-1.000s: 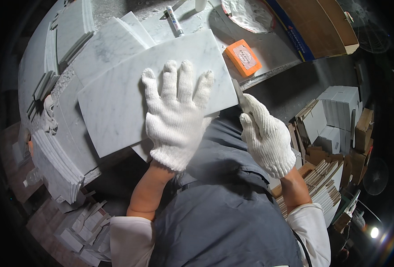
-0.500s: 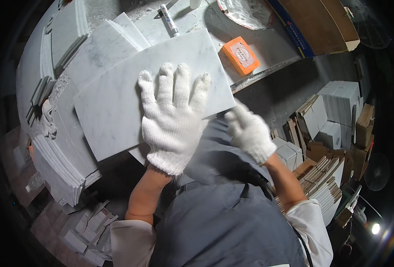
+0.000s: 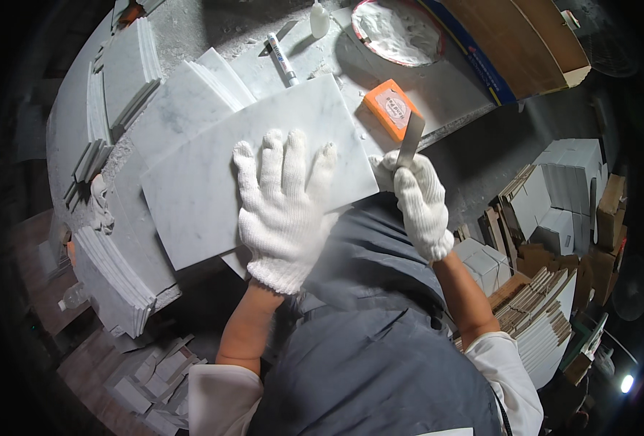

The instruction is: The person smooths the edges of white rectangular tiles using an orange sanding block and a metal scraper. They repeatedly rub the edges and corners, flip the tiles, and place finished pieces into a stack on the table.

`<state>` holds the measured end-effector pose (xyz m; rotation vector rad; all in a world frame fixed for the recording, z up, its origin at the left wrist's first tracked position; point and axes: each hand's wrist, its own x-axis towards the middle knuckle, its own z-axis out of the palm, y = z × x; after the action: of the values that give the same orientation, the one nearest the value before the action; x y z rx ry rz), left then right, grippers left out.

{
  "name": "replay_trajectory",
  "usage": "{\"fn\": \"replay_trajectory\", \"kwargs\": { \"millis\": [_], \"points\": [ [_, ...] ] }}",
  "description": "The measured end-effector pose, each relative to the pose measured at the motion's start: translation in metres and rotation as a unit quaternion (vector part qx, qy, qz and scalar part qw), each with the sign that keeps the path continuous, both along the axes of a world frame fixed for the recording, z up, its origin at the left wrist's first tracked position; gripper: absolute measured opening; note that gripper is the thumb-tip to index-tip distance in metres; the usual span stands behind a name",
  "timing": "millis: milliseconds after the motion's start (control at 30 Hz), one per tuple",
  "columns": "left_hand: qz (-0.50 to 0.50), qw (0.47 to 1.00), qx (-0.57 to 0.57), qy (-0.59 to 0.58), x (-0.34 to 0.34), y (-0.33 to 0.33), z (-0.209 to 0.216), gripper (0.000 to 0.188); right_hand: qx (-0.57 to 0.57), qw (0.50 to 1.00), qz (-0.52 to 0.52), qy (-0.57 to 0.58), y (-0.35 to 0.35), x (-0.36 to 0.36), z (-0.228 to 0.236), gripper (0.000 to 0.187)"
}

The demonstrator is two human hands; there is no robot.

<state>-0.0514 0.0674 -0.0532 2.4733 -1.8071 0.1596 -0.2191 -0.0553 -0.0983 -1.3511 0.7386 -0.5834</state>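
Observation:
My left hand [image 3: 282, 207], in a white knitted glove, lies flat on a white marble tile [image 3: 191, 189] with grey veins, its fingers spread. The tile's right corner reaches out over my lap, beside my right hand [image 3: 420, 196]. That hand, gloved the same way, is closed around a thin flat metal blade [image 3: 410, 138], which points up and away from me. The blade's lower end is hidden in the fingers. Just behind the blade sits an orange hand pad [image 3: 392, 109] with a pale round label, on the bench top.
More marble tiles [image 3: 180, 98] lie stacked under and left of this one, with further stacks [image 3: 115, 272] along the left. A marker [image 3: 282, 59], a small white bottle [image 3: 320, 20], a bowl of white powder [image 3: 398, 33] and an open cardboard box [image 3: 518, 43] stand beyond. White cartons [image 3: 569, 182] fill the right.
My right hand has turned upward beside the tile's corner, and the metal blade now shows in it. The left hand stays flat on the tile. The whole view has shifted slightly.

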Motion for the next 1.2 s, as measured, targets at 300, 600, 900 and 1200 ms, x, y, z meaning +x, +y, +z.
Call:
{"fn": "replay_trajectory", "kwargs": {
  "millis": [300, 600, 900, 1200],
  "points": [
    [0.007, 0.999, 0.048, 0.015, -0.002, 0.002, 0.001, 0.108, -0.065, 0.997, 0.041, -0.019, 0.018, -0.022, 0.008, 0.029],
    [0.013, 0.999, 0.052, 0.003, -0.004, 0.001, 0.003, 0.107, 0.153, 0.985, -0.02, -0.082, -0.009, -0.022, -0.009, 0.03],
    [0.011, 0.998, 0.067, -0.012, -0.002, 0.003, 0.001, 0.095, 0.213, 0.97, 0.038, -0.111, -0.059, 0.088, -0.035, 0.054],
    [-0.001, 0.999, 0.033, -0.01, 0.0, 0.004, -0.006, 0.094, 0.142, 0.981, 0.104, -0.087, -0.068, 0.087, -0.05, 0.051]
  ]
}}
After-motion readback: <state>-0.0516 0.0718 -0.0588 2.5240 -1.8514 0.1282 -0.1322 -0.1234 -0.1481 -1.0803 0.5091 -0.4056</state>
